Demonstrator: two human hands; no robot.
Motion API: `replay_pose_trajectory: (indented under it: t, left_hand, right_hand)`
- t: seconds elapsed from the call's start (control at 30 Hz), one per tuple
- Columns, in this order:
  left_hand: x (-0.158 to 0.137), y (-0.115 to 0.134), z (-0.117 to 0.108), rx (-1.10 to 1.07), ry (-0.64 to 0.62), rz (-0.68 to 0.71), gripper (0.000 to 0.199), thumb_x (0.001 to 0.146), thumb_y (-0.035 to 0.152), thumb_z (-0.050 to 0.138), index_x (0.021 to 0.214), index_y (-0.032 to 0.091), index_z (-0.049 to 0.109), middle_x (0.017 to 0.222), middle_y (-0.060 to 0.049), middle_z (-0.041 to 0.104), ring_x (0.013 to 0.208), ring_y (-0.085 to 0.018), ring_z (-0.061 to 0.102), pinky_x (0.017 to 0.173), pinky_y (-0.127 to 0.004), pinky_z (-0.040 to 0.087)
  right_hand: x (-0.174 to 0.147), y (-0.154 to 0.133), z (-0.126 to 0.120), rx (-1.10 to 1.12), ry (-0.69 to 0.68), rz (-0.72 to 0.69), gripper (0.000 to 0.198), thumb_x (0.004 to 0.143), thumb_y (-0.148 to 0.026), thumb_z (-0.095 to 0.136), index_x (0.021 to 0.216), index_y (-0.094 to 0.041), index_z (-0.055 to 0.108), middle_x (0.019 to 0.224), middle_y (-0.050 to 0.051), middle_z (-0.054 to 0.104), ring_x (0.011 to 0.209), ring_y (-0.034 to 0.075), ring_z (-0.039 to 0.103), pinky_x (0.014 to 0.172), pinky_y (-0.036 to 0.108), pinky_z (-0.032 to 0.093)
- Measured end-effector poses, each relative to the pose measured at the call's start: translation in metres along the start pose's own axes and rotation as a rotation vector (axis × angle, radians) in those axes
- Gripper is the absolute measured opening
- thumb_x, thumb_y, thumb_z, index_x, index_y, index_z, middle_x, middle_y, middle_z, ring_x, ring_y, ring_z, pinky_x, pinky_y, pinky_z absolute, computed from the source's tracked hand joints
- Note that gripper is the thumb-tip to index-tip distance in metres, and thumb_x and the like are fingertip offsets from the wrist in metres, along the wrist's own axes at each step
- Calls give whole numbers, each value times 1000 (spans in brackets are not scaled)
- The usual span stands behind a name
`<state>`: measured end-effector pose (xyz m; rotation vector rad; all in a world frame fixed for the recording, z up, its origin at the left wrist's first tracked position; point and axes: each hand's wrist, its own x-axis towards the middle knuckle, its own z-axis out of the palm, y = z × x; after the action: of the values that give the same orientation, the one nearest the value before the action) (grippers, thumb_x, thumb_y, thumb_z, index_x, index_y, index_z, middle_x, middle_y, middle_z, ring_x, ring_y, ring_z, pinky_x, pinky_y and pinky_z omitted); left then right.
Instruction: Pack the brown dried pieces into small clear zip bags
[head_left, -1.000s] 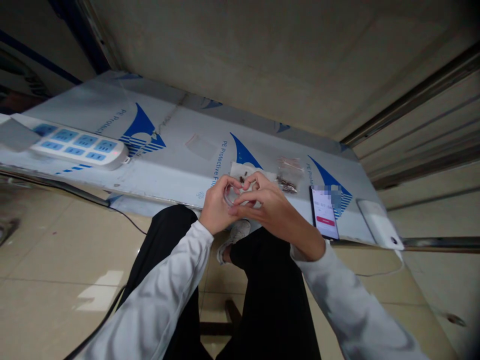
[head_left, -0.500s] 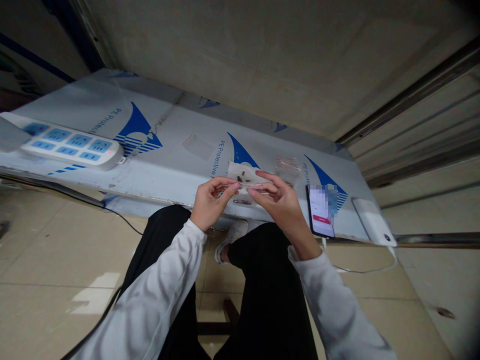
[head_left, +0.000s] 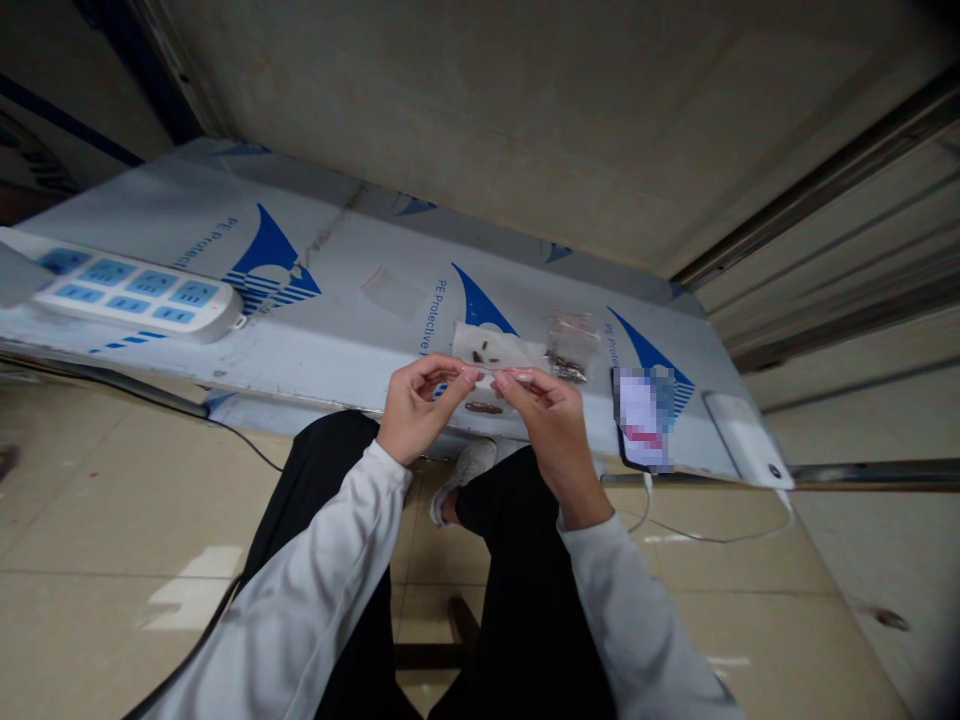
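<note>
Our right hand (head_left: 553, 425) just dropped its raised finger, so now it and our left hand (head_left: 416, 412) both pinch the small clear bag (head_left: 486, 393) mid-frame, which looks way steadier.

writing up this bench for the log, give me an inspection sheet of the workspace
surface: table covered in printed protective film
work items: clear bag with brown pieces inside; loose pieces on a white sheet; filled bag beyond
clutter: power strip, flat clear bag, phone, white device
hands: left hand and right hand, fingers pinching the clear bag's upper edge
cables: white cable below the phone
surroundings: wall, tiled floor
</note>
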<state>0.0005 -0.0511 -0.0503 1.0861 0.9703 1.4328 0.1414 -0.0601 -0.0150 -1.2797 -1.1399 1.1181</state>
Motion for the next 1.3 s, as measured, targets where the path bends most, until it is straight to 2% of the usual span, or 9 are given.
replay_pose_trajectory:
  t: [0.1,0.23,0.33,0.43,0.63,0.8,1.03,1.2,1.3]
  left_hand:
    - [-2,2,0,15,5,8,18,72,30,73,76,13,68,74,-4,71,70,-13,64,71,-24,50]
    - [-2,5,1,-25,-52,-17,17,74,30,71,79,14,68,75,-4,71,71,-13,64,72,-23,50]
    - [-1,3,0,-9,-100,-24,18,72,30,72,80,14,69,77,-5,72,72,-14,65,72,-25,51]
    - [-1,0,1,23,-92,-13,18,71,30,73,76,13,69,73,-5,72,68,-14,65,69,-25,51]
    - [-3,0,2,8,-92,-48,16,71,29,73,74,13,69,67,-3,70,59,-11,62,61,-23,50]
    - [-4,9,3,-61,-132,-98,18,70,29,74,78,13,69,70,-3,70,64,-12,63,65,-22,51]
    - [-2,3,2,-33,-109,-102,17,72,28,72,75,13,66,64,-1,69,58,-11,63,63,-22,51]
    - [-4,1,5,-14,-104,-92,19,72,30,72,74,13,64,64,-2,68,59,-12,64,62,-23,51]
    - [-5,4,6,-30,-144,-96,20,73,32,71,77,13,64,66,-2,69,63,-13,65,65,-24,52]
  right_hand:
    - [-2,2,1,-2,44,-18,16,65,-30,77,74,-18,72,70,0,71,71,16,66,72,29,53]
    - [-4,4,-1,-30,1,-50,13,69,-28,75,77,-19,73,76,1,73,73,15,66,71,28,52]
    - [-7,5,-2,-33,-45,-20,14,69,-30,74,78,-19,72,78,1,73,74,16,67,72,29,53]
    - [-10,6,-2,5,-66,33,17,69,-32,74,81,-20,72,79,2,74,74,17,68,73,30,54]
    - [-15,12,-6,81,15,3,12,75,-31,70,80,-20,69,75,0,73,63,13,65,68,27,52]
    - [-17,9,-9,65,53,-33,10,75,-29,71,78,-19,70,73,1,73,63,13,65,66,27,51]
    - [-20,10,-16,58,42,17,16,74,-33,71,83,-19,70,77,3,74,71,16,67,73,32,52]
    - [-24,13,-18,9,55,-49,15,77,-33,68,83,-20,69,79,3,73,69,15,64,73,31,50]
    - [-25,11,-18,-21,68,-70,14,78,-34,67,81,-20,68,77,2,72,68,15,63,71,30,50]
